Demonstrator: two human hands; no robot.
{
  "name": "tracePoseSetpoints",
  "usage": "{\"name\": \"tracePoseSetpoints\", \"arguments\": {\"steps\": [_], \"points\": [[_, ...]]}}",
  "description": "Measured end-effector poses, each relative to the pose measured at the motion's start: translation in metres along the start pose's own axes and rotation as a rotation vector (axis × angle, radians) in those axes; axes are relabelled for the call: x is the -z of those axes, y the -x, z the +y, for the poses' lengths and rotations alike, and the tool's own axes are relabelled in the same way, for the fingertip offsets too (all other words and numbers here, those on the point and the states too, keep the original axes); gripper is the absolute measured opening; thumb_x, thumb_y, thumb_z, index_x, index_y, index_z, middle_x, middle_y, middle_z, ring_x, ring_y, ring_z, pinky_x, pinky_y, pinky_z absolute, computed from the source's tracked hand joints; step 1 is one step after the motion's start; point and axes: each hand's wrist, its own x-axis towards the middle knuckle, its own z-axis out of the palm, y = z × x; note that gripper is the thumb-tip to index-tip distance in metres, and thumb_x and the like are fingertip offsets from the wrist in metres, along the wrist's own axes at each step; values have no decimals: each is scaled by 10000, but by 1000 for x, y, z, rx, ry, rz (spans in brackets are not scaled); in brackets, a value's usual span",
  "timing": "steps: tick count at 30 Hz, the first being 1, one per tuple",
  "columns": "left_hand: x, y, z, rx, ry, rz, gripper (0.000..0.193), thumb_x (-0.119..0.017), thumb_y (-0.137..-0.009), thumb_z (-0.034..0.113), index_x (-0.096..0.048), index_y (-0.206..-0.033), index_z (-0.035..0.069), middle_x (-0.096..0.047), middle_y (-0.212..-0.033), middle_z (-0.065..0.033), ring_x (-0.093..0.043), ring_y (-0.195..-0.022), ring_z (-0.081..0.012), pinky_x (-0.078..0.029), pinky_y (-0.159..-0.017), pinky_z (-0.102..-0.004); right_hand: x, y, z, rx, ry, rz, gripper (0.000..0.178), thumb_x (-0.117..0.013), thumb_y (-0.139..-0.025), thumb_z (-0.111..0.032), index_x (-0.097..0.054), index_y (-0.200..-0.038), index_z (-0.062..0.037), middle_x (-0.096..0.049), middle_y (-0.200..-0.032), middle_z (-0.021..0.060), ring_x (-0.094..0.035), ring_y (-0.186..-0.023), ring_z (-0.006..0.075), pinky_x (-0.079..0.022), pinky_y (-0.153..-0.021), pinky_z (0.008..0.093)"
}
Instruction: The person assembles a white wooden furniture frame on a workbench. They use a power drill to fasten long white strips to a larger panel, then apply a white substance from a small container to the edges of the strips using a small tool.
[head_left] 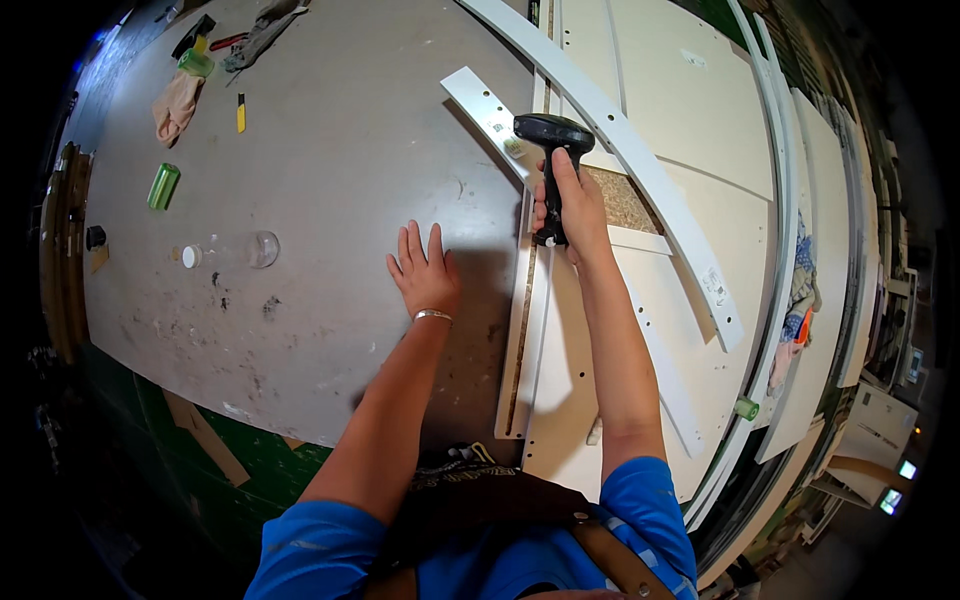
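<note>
A black handheld barcode scanner [552, 132] is in my right hand [578, 205], with the fingers wrapped round its handle. Its head is over a white strip [485, 108] that has a label and several small holes; a greenish light spot falls by the label. Flat on the grey tabletop [330, 170] lies my left hand [428, 270], fingers spread, holding nothing. To the right of the scanner a long white board [620, 140] with holes and a label crosses the stacked white panels [690, 120]. Beneath my right hand, part of the strips and panels is hidden.
On the table's left are a clear plastic bottle [232, 250], a green roll [163, 186], a yellow cutter knife [241, 113], and a pinkish glove [177, 106]. A grey glove [262, 35] lies at the far edge. Long boards [810, 250] and bundled cloth [802, 280] are at the right.
</note>
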Motion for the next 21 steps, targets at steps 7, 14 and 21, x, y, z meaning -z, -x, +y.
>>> {"name": "tracePoseSetpoints", "arguments": {"steps": [7,14,21], "points": [[-4,-2,5,1,-104,21,463,-513,-890,258,-428,-1339,189,-313,-1459,-101,-263,-1366,-264,-233,-1055,-558,-12,8,1,47,54,14,393,-526,-918,-450,-521,-933,-57,-510,-652,17,-496,-500,95,-443,-446,245],[-7,4,8,-121,-83,118,424,-413,-930,299,-426,-1339,186,-322,-1454,-111,-279,-1355,-279,-245,-1044,-566,-1,106,11,116,-109,114,409,-535,-915,-424,-485,-862,-22,-524,-696,51,-514,-532,108,-448,-448,255],[-1,14,-4,-100,10,30,448,-419,-920,365,-478,-1312,156,-321,-1455,-126,-291,-1346,-272,-251,-1036,-542,29,303,101,31,-285,281,330,-517,-939,-357,-520,-846,-40,-525,-590,32,-502,-468,98,-419,-431,250]]}}
